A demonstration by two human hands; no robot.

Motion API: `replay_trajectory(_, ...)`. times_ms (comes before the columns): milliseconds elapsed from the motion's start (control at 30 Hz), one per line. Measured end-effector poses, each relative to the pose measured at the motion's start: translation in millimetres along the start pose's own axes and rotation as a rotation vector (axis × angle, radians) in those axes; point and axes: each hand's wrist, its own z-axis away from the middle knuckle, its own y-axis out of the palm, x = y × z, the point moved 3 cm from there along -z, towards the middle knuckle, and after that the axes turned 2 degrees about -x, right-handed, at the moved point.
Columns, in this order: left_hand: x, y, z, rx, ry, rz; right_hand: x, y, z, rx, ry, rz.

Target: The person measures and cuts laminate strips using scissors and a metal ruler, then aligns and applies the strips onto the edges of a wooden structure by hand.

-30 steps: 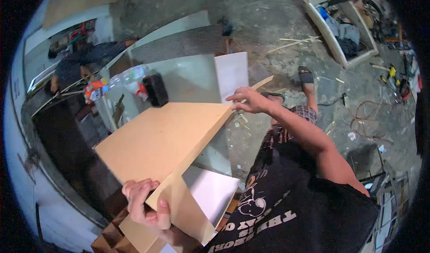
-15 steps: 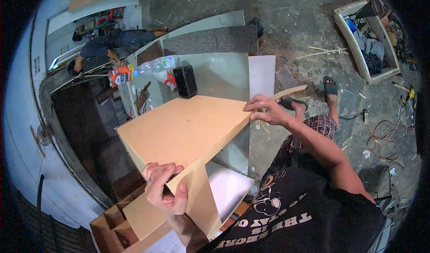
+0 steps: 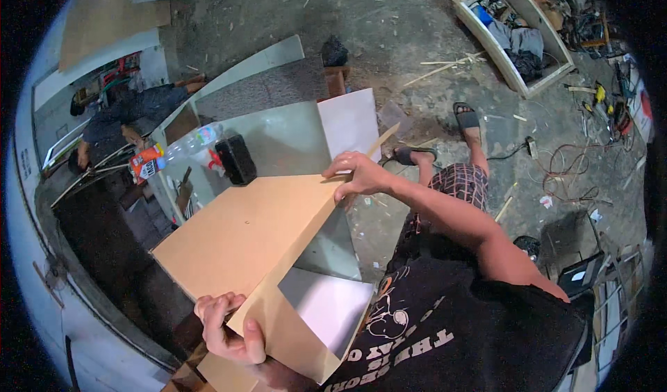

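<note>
A tan board unit (image 3: 243, 236), with a flat wide face and a narrow side strip along its right edge, is held at a slant in front of me. My left hand (image 3: 233, 326) is closed around its near corner, fingers on the top face and thumb on the side. My right hand (image 3: 358, 173) pinches the far right corner, with fingertips on top and the thumb at the edge. Past that hand sticks out a thin light strip (image 3: 384, 142); whether I hold it too is hidden. Below hangs another tan panel (image 3: 300, 329), beside a white panel (image 3: 333, 302).
A black block (image 3: 236, 159), a clear plastic bottle (image 3: 191, 143) and an orange can (image 3: 146, 163) stand on a grey-green surface (image 3: 285, 131) beyond the board. Another person (image 3: 132, 118) is at the far left. A wooden crate of scraps (image 3: 514, 79), cables (image 3: 570, 173) and tools (image 3: 604, 104) lie rightward.
My view has turned, so the surroundings sit differently in the picture. The board and both hands appear farther left and lower. Both hands keep their hold.
</note>
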Motion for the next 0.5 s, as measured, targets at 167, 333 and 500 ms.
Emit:
replay_trajectory(167, 3.1, 1.1, -3.2, -0.001, 0.029, -0.034, -30.5, -30.1, 8.9, 0.006, 0.073, 0.098)
replay_trajectory(333, 1.3, -2.0, 0.0, -0.014, -0.029, -0.011, -42.0, -41.2, 30.2, 0.192, 0.232, 0.041)
replay_trajectory(500, 1.1, -1.5, 0.5, 0.0, -0.01, -0.025, -41.0, -51.9, 42.3, 0.237, 0.203, 0.047)
